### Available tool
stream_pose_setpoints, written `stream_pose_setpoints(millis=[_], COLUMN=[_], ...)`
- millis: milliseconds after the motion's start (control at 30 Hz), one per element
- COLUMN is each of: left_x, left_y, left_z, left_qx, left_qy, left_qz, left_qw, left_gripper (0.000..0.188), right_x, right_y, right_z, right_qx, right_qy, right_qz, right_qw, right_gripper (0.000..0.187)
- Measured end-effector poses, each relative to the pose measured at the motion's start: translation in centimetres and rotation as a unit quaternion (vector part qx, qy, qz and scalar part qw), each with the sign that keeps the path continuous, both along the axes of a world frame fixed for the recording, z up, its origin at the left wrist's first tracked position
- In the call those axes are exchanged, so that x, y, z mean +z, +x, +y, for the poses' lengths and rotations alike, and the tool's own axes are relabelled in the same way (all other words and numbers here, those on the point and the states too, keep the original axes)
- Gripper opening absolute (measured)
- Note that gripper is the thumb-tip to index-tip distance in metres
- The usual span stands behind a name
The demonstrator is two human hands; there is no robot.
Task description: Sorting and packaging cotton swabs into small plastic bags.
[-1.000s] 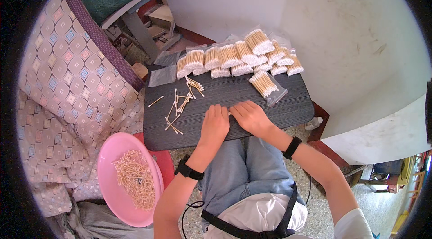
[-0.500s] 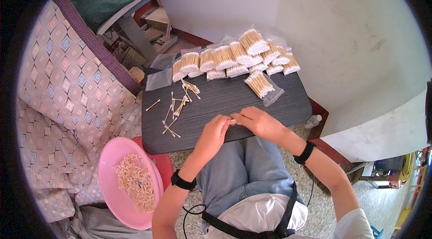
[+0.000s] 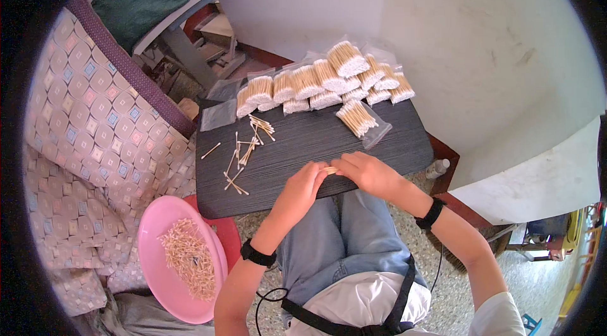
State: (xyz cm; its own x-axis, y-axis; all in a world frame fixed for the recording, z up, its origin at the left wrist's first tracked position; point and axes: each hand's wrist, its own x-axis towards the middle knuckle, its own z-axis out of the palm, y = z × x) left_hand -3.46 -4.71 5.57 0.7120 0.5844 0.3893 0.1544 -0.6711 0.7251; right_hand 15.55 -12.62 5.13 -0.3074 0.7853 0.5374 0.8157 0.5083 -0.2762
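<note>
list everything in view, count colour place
Table: one, black, centre
Swab bags: over ten, clear, table's far edge
Separate swab bag: one, clear, table's right
Flat bags: count unclear, clear, far left
Loose swabs: over ten, tan-white, table's left
Held swabs: uncountable, tan, over near edge
Basin: one, pink, lower left
Basin swabs: many, tan-white, inside
Red object: one, red, by basin
Bottle: one, whitish, right of table
Patterned cloth: count unclear, brownish, left
Green cloth: one, green, upper left
Wall: one, whitish, far side
Wristbands: two, black, wrists
Left hand: one, bare, holding swabs
Right hand: one, bare, holding swabs
</note>
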Motion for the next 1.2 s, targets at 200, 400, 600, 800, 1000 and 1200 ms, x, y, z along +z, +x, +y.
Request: stream_pose_setpoints(millis=[200,400,600,800,1000,1200], left_x=[0.9,0.0,0.4,-0.2,0.0,0.0], left_y=[0.7,2.0,2.9,3.1,4.6,7.8], left_z=[-0.4,-0.7,-0.8,-0.8,-0.9,-2.6], left_qx=[-0.030,-0.060,-0.075,-0.075,0.017,0.047], left_qy=[0.087,-0.001,-0.052,-0.058,-0.041,0.093], left_qz=[0.153,0.162,0.163,0.151,0.037,0.047], left_qw=[0.984,0.985,0.982,0.984,0.998,0.993], left_gripper=[0.016,0.016,0.017,0.016,0.015,0.025], right_x=[-0.4,-0.8,-0.9,-1.0,-1.0,-1.5], right_y=[0.7,1.1,1.7,1.7,3.2,4.6], right_z=[-0.9,-2.2,-3.0,-3.1,-3.6,-5.0], right_qx=[-0.004,-0.067,-0.092,-0.094,-0.163,-0.361], right_qy=[-0.052,0.004,0.032,0.017,-0.015,-0.080], right_qz=[0.036,-0.045,-0.106,-0.094,-0.017,0.056], right_qw=[0.998,0.997,0.990,0.991,0.986,0.927], right_gripper=[0.027,0.024,0.012,0.011,0.011,0.006])
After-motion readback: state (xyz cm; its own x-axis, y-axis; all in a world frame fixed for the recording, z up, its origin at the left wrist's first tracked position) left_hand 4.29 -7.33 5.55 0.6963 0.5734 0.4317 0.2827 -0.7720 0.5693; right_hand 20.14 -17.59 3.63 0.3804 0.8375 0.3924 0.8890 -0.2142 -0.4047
